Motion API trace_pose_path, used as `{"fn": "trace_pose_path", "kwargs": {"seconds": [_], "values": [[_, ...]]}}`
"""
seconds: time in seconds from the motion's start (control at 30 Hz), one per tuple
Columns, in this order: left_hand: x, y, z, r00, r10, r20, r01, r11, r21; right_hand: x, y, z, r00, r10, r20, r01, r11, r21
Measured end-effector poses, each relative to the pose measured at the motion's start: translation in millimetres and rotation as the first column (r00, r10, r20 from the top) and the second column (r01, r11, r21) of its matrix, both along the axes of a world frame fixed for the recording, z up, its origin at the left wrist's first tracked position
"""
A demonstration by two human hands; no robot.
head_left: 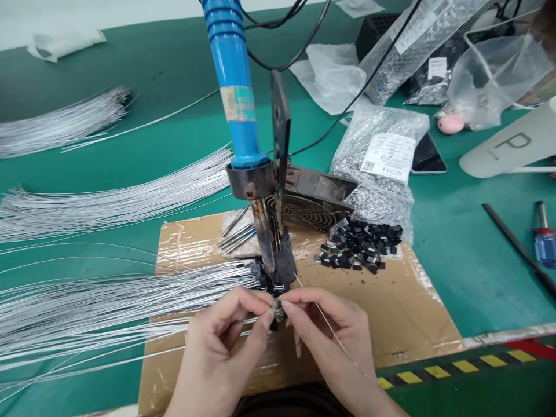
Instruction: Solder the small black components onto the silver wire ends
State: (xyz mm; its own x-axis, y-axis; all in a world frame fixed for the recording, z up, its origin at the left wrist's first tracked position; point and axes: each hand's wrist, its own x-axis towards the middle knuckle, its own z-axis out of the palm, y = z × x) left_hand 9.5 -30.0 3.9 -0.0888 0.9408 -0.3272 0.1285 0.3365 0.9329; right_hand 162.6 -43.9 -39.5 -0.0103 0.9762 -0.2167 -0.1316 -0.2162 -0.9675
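My left hand (228, 339) is closed in a pinch, its thumb and forefinger tips on a small dark grey piece (278, 310) whose kind I cannot make out. Pinching the same spot from the other side is my right hand (332, 330). A thin strand of solder wire (324, 317) runs across the right hand's fingers toward the wrist. Just above the fingertips, a soldering iron (234, 81) with a blue handle points downward, clamped in a dark metal stand (281, 121). White wires (182, 295) with black connectors at their ends lie left of the iron's tip.
Cardboard (377, 324) covers the green bench under my hands. Loose black connectors (362, 243) are heaped at right, by a bubble-wrap bag (377, 168). A small fan (315, 197) stands behind the iron. More wire bundles (117, 200) lie left; a screwdriver (544, 237) lies far right.
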Motion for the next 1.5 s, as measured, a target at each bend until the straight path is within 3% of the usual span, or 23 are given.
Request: {"fn": "trace_pose_path", "kwargs": {"seconds": [0.13, 0.33, 0.57, 0.77, 0.93, 1.07, 1.5], "values": [[1.0, 1.0, -1.6, 1.000, 0.014, -0.021, -0.014, 1.000, 0.006, 4.1, -5.7, -1.5, 0.979, -0.063, 0.192, 0.035, 0.989, 0.146], [-2.1, 4.8, -6.8, 0.998, -0.008, -0.060, 0.011, 0.999, 0.044, -2.3, -11.5, 3.7, 0.931, -0.157, 0.329, 0.096, 0.976, 0.193], [-10.9, 11.9, -11.7, 0.980, -0.114, -0.163, 0.134, 0.984, 0.121, 3.3, -4.3, 7.0, 0.867, -0.182, 0.464, 0.019, 0.942, 0.334], [-11.7, 13.7, -13.5, 0.986, -0.100, -0.136, 0.120, 0.983, 0.142, 5.8, 3.3, 6.5, 0.923, -0.126, 0.362, -0.015, 0.932, 0.362], [-9.5, 17.4, -12.2, 0.987, -0.089, -0.133, 0.105, 0.988, 0.116, 5.4, 1.5, 8.6, 0.985, -0.059, 0.163, 0.031, 0.985, 0.170], [-7.0, 22.7, -10.0, 0.989, -0.077, -0.125, 0.093, 0.988, 0.124, 5.8, 1.7, 9.9, 0.990, -0.043, 0.137, 0.032, 0.996, 0.085], [-7.0, 27.9, -4.0, 0.993, -0.065, -0.101, 0.079, 0.986, 0.145, 5.2, 9.4, 12.9, 0.991, -0.071, 0.116, 0.054, 0.988, 0.143]]}}
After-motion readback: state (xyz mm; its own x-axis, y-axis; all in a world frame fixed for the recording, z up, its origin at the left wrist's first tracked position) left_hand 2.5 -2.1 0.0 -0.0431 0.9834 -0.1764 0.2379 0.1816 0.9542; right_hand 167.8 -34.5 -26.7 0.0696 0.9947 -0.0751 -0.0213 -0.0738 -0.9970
